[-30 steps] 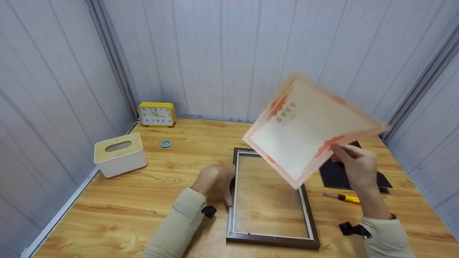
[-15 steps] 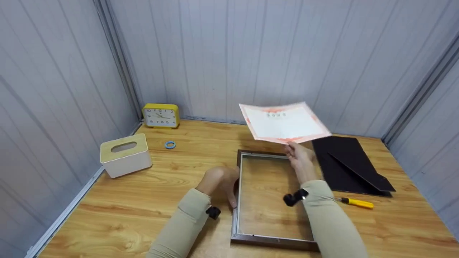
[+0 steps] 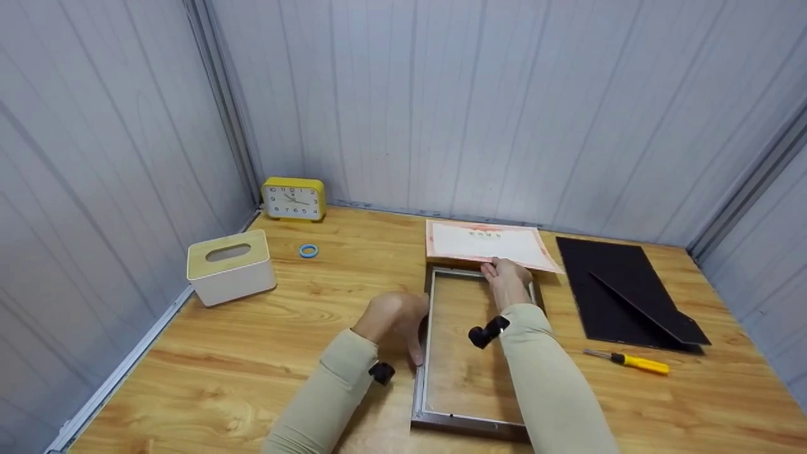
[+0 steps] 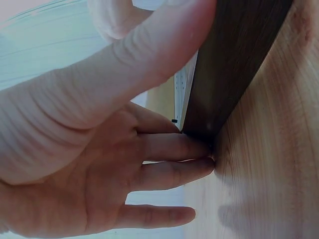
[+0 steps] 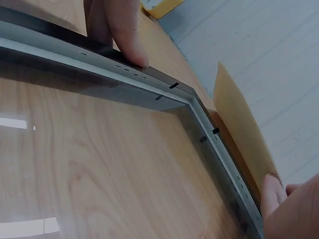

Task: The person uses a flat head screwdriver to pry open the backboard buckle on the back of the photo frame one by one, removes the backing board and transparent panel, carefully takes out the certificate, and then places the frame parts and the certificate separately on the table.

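Observation:
In the head view, my right hand pinches the near edge of a white certificate sheet with a red-orange border. The sheet is low behind the far side of a dark brown picture frame; its plain back shows in the right wrist view. My left hand rests against the frame's left side. Seen from the left wrist, its thumb lies along the frame side, and its fairly straight fingers touch the outer side low down. Clear glass shows the table through the frame.
Black backing boards lie to the right, one part tilted up. A yellow-handled screwdriver is in front of them. To the left are a tissue box, a blue ring and a yellow clock. Panel walls enclose the table.
My right hand has brought the certificate from the upper right, leftward and down, turning it flatter behind the frame. My left hand has stayed at the frame's left side. The view has shifted slightly.

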### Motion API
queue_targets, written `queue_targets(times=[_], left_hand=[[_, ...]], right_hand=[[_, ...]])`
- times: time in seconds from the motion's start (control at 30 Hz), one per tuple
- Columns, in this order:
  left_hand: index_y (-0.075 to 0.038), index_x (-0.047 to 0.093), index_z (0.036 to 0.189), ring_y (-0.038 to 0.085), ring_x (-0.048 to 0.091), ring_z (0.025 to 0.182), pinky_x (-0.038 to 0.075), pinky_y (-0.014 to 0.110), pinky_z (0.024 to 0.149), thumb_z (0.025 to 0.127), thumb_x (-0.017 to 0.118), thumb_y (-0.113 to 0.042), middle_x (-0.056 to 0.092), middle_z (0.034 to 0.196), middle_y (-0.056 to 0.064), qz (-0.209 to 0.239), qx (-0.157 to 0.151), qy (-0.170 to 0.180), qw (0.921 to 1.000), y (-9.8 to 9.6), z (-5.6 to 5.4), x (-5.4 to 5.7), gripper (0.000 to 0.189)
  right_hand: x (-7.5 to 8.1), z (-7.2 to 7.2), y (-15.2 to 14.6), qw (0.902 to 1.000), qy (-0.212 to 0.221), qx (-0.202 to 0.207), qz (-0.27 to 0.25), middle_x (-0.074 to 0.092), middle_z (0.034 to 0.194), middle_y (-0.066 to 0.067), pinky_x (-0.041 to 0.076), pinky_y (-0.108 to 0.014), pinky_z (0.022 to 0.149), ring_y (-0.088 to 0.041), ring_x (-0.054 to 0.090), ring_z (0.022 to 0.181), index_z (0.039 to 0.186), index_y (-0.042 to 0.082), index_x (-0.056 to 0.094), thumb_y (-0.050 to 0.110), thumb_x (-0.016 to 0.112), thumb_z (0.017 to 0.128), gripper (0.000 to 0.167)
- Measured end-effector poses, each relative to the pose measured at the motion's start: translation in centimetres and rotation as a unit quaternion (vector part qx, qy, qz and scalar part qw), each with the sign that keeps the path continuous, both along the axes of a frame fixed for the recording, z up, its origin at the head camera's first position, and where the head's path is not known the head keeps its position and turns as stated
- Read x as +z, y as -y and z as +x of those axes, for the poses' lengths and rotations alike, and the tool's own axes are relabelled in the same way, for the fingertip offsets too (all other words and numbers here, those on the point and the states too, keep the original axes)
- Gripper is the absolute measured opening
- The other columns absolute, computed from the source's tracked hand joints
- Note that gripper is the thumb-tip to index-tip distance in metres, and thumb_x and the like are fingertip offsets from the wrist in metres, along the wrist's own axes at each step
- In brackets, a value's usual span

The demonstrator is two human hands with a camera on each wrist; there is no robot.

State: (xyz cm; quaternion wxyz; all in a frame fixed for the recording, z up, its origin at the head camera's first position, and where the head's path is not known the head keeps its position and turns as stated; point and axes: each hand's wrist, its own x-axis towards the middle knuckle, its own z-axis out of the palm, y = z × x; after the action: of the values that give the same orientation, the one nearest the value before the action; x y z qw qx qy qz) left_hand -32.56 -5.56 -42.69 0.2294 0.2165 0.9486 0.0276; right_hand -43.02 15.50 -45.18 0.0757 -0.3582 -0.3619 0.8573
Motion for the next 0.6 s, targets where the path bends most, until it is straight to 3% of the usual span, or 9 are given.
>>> queue_targets(times=[0.13, 0.3, 0.43, 0.53, 0.6], left_hand=[[-0.009, 0.050, 0.125, 0.017, 0.057, 0.095, 0.050, 0.035, 0.092, 0.053, 0.095, -0.054, 0.060, 0.102, 0.001, 0.001, 0.000, 0.002, 1.0000, -0.1, -0.1, 0.0, 0.096], [-0.009, 0.053, 0.122, 0.015, 0.056, 0.091, 0.052, 0.036, 0.091, 0.054, 0.095, -0.055, 0.061, 0.099, 0.000, -0.003, -0.010, -0.006, 0.9999, -0.2, 0.0, 0.0, 0.092], [-0.007, 0.056, 0.118, 0.013, 0.054, 0.086, 0.053, 0.033, 0.086, 0.055, 0.095, -0.055, 0.062, 0.096, -0.001, -0.014, -0.032, -0.017, 0.9992, -0.2, 0.1, 0.1, 0.089], [-0.007, 0.061, 0.110, 0.014, 0.052, 0.079, 0.054, 0.031, 0.077, 0.053, 0.095, -0.056, 0.061, 0.090, -0.002, -0.026, -0.045, -0.020, 0.9984, -0.3, 0.4, 0.3, 0.081], [-0.009, 0.065, 0.104, 0.015, 0.052, 0.075, 0.054, 0.031, 0.072, 0.052, 0.095, -0.055, 0.062, 0.086, -0.002, -0.033, -0.045, -0.015, 0.9983, -0.5, 0.6, 0.5, 0.076]], right_hand=[[2.0, 1.6, 0.5, 0.9980, -0.008, 0.051, -0.038, 0.046, 0.147, -0.023, 0.048, -0.040, 0.100, -0.034, 0.054, 0.127, 0.151, 0.000, 0.036, -0.009, 0.053, 0.097, 0.058], [2.8, 1.9, 0.4, 0.9923, 0.005, 0.109, -0.058, 0.035, 0.152, -0.030, 0.039, -0.042, 0.109, -0.037, 0.044, 0.136, 0.158, 0.006, 0.022, 0.002, 0.041, 0.105, 0.057], [3.2, 1.9, -0.1, 0.9812, -0.003, 0.168, -0.094, 0.022, 0.158, -0.030, 0.029, -0.043, 0.114, -0.038, 0.031, 0.143, 0.162, 0.012, 0.007, 0.010, 0.031, 0.108, 0.058], [3.5, 2.2, -0.5, 0.9757, -0.007, 0.197, -0.096, 0.020, 0.158, -0.031, 0.027, -0.043, 0.115, -0.039, 0.029, 0.143, 0.162, 0.013, 0.004, 0.013, 0.028, 0.109, 0.058], [3.7, 2.5, -0.6, 0.9769, -0.017, 0.204, -0.061, 0.021, 0.157, -0.033, 0.029, -0.045, 0.114, -0.041, 0.030, 0.142, 0.161, 0.009, 0.007, 0.011, 0.030, 0.108, 0.058]])
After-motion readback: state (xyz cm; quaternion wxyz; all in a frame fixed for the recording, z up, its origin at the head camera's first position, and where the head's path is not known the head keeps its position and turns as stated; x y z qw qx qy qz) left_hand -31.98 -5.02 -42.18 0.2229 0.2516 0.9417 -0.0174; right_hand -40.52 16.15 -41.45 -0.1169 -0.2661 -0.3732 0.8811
